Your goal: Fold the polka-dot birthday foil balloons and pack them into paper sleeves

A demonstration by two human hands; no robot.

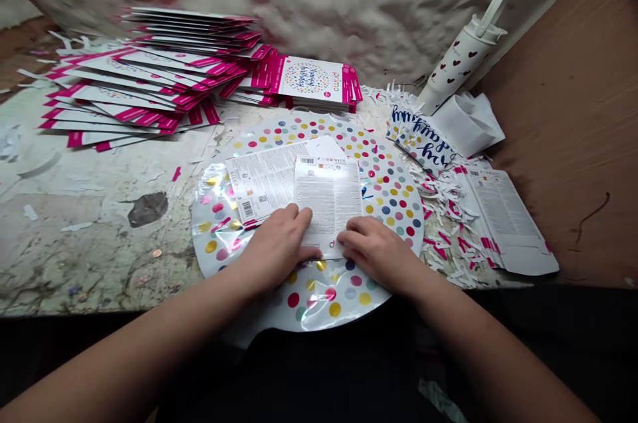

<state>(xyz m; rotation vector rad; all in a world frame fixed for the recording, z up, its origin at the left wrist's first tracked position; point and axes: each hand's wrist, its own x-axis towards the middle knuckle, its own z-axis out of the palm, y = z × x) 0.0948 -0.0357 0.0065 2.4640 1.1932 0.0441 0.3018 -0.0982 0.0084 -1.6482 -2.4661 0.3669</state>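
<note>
A flat round foil balloon (335,309), white with coloured dots, lies at the table's front edge and overhangs it slightly. On top of it is a printed cardboard packet (326,193), its text side up, with a barcode at the far end. My left hand (279,243) pinches the packet's near left corner, thumb along the near edge. At the near right corner, my right hand (376,247) grips it with curled fingers. More printed packets (262,177) lie to the left, partly under the held one. Its near edge is partly hidden by my fingers.
Pink-and-white packets (134,84) are heaped at the back left, beside a neater stack (314,80). At right are a tilted heart-patterned tumbler (458,60), folded dotted balloons (421,140), paper shreds (448,210), an opened carton (508,217) and a brown wooden panel (588,130).
</note>
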